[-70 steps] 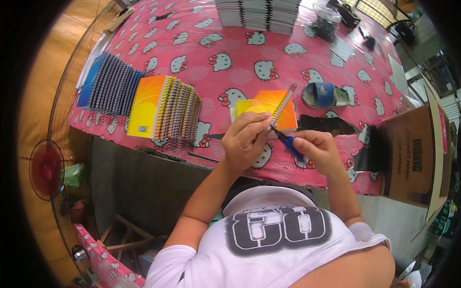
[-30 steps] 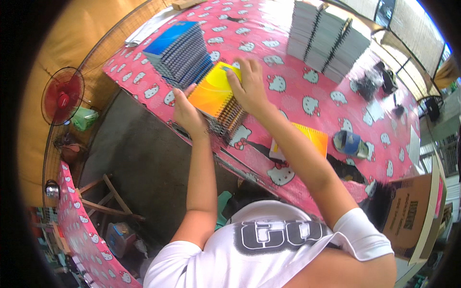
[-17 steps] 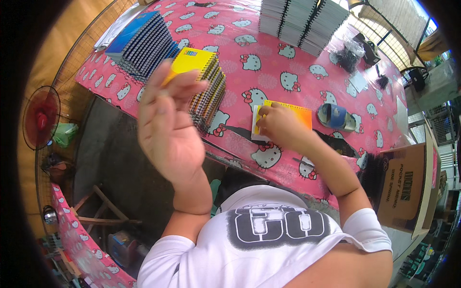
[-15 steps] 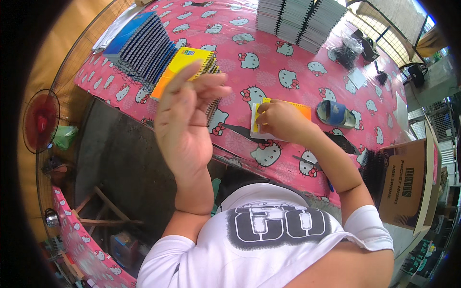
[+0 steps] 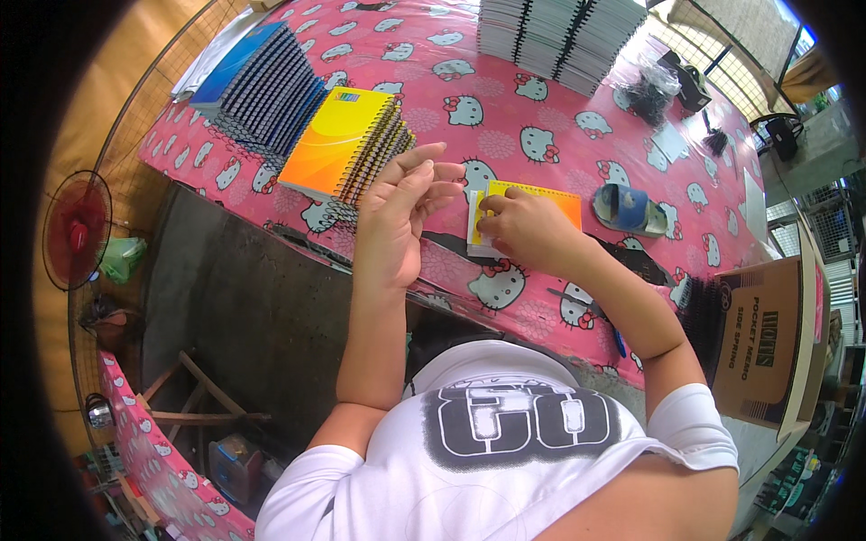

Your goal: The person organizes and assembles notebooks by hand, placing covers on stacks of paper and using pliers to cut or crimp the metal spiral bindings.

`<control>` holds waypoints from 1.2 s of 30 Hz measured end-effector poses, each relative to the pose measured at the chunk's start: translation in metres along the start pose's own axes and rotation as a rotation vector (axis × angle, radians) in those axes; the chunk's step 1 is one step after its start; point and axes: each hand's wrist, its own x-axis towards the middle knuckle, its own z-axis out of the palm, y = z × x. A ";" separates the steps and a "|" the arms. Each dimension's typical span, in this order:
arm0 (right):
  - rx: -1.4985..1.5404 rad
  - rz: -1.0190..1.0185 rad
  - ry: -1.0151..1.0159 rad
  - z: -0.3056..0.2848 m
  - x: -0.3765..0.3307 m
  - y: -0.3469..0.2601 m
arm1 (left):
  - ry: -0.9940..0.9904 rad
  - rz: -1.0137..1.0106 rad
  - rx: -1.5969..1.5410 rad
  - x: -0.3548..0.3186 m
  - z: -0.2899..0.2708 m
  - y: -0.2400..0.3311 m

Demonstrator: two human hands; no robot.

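A small yellow-and-orange spiral notebook (image 5: 564, 206) lies on the table with its coil along the far side. Bent over its left part, my right hand (image 5: 530, 227) grips it with curled fingers, and white page edges show at the left. My left hand (image 5: 397, 221) is raised with nothing in it, its fingers stretched out and apart. Just beyond that hand stands a stack of yellow-and-orange spiral notebooks (image 5: 336, 137). Behind the stack, to the left, a taller stack of blue spiral notebooks (image 5: 253, 77) stands on the table.
The table has a pink cartoon-cat cover (image 5: 496, 126). Stacks of white coil-bound pages (image 5: 555, 41) stand at the far side. A blue slipper (image 5: 630, 210) lies right of the notebook. Scissors (image 5: 577, 300), black coils (image 5: 695, 311) and a cardboard box (image 5: 762, 343) are nearer right.
My left hand has moved right and slightly nearer, away from in front of the yellow-and-orange stack, which now shows more fully. My right hand stays on the notebook.
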 end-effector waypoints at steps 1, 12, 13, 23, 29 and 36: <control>-0.002 0.013 -0.014 -0.001 0.000 -0.001 | -0.002 -0.009 0.004 0.001 0.000 0.000; 0.343 -0.013 0.043 -0.010 -0.001 0.016 | 0.021 -0.130 0.050 0.012 -0.014 -0.024; 0.356 -0.006 0.050 -0.008 -0.002 0.017 | 0.023 -0.150 0.063 0.013 -0.012 -0.026; 0.593 0.261 0.615 -0.013 -0.039 -0.010 | -0.052 -0.472 0.060 0.031 0.015 -0.063; 0.280 0.277 0.849 -0.016 -0.076 -0.006 | -0.229 0.098 0.580 0.039 0.007 -0.084; 1.214 0.485 0.791 0.041 -0.087 0.026 | -0.404 0.640 0.806 0.030 0.019 -0.082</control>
